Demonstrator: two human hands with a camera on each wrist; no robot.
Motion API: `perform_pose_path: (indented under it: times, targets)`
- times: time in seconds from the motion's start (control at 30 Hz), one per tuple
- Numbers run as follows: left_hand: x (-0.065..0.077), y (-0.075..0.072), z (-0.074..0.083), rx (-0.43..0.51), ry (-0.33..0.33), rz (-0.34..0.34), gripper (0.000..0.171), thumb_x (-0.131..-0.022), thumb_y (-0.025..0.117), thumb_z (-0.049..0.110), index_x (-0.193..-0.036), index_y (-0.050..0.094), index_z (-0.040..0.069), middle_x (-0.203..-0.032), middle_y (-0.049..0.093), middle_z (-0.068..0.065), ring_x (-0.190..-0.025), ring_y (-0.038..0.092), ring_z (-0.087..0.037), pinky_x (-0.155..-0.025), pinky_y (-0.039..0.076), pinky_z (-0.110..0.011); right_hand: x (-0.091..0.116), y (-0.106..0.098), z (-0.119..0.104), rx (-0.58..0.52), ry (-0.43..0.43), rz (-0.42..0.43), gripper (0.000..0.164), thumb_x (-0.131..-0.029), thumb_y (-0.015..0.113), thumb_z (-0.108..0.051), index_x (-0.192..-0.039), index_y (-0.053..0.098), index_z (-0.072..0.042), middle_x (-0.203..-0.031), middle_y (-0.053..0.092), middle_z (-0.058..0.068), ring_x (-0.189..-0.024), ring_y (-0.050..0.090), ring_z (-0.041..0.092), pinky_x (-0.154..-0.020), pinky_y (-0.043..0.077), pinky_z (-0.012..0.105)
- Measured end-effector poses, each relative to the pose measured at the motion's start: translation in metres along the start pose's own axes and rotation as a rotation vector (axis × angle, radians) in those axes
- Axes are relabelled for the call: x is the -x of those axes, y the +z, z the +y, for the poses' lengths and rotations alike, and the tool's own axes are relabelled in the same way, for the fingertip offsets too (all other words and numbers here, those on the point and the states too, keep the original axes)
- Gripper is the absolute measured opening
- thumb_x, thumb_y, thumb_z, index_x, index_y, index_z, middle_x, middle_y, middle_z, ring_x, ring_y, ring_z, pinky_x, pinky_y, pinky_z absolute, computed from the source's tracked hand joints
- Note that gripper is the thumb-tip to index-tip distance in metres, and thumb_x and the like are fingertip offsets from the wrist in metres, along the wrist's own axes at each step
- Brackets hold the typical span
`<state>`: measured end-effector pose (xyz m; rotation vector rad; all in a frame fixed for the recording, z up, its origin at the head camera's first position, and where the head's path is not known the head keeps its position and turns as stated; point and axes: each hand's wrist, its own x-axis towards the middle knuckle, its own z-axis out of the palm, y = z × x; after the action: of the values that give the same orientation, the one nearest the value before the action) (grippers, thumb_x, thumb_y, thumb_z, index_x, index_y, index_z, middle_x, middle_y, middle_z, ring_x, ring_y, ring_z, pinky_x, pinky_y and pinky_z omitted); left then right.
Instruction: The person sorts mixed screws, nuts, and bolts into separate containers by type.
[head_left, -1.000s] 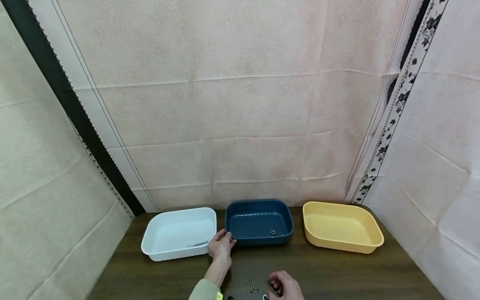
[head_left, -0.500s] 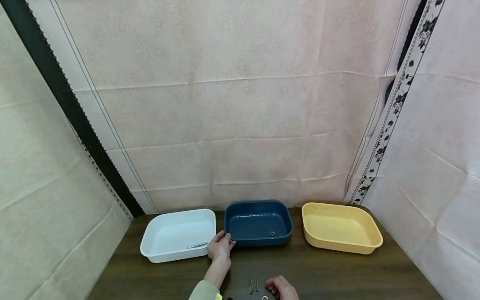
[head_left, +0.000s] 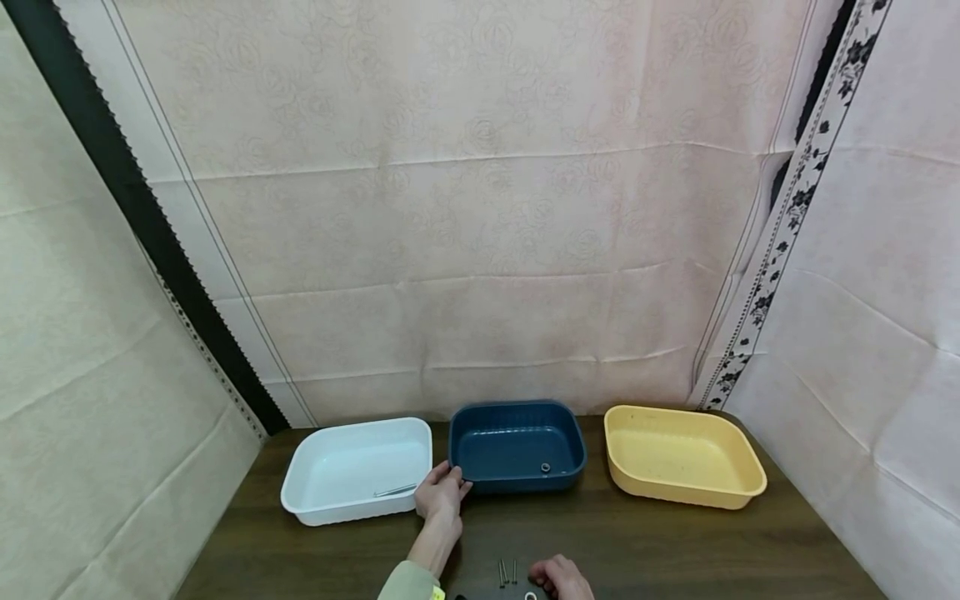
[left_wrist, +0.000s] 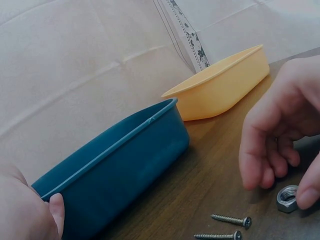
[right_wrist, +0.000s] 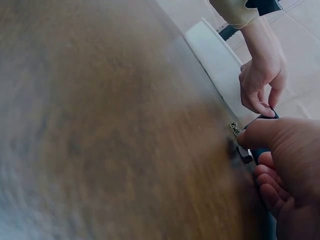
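Note:
My left hand (head_left: 441, 498) pinches the near left corner of the dark blue plastic tray (head_left: 517, 483), thumb and fingers at its rim. On the table my right hand (head_left: 562, 578) hovers low over a steel hex nut (left_wrist: 286, 199). Its fingers are loosely bent, with a gap between fingertips and nut in the left wrist view. The thumb tip overlaps the nut's edge there; whether it touches I cannot tell. Two screws (left_wrist: 231, 220) lie left of the nut, heads toward the right hand. Another nut (head_left: 545, 467) sits inside the blue tray.
To the left stands a white tray (head_left: 300, 502) holding a thin metal piece (head_left: 395, 490). A yellow tray (head_left: 678, 490) is at the right. Pale cloth (head_left: 480, 250) hangs behind and at both sides of the wooden table (head_left: 637, 542). A small dark object (head_left: 461, 597) shows at the bottom edge.
My right hand has moved slightly left and down, its fingers lowering beside the nut. The left hand keeps its hold on the blue tray.

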<state>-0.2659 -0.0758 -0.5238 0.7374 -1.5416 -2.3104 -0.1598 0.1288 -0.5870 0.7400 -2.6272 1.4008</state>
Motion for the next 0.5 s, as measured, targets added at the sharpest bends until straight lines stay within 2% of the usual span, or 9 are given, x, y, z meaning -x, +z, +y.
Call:
perform_pose_path:
  times: [0.3, 0.5]
  targets:
    - [0.0015, 0.0002, 0.0001, 0.005, 0.000, -0.004, 0.032, -0.090, 0.065, -0.009, -0.121, 0.062, -0.015, -0.109, 0.063, -0.032, -0.073, 0.066, -0.023, -0.062, 0.060, -0.027, 0.0027, 0.0052, 0.0030, 0.029, -0.057, 0.035, 0.011, -0.082, 0.071, -0.005, -0.092, 0.067, -0.005, -0.086, 0.050, -0.012, -0.078, 0.043, 0.000, -0.059, 0.044, 0.023]
    - [0.0018, 0.0004, 0.0000, 0.009, 0.008, 0.000, 0.032, -0.090, 0.065, -0.009, -0.121, 0.062, -0.015, -0.102, 0.065, -0.028, -0.073, 0.066, -0.023, -0.062, 0.060, -0.027, 0.0014, 0.0076, 0.0033, 0.083, -0.109, 0.059, 0.011, -0.080, 0.072, -0.005, -0.089, 0.068, -0.009, -0.086, 0.048, -0.017, -0.077, 0.043, 0.000, -0.058, 0.042, 0.022]
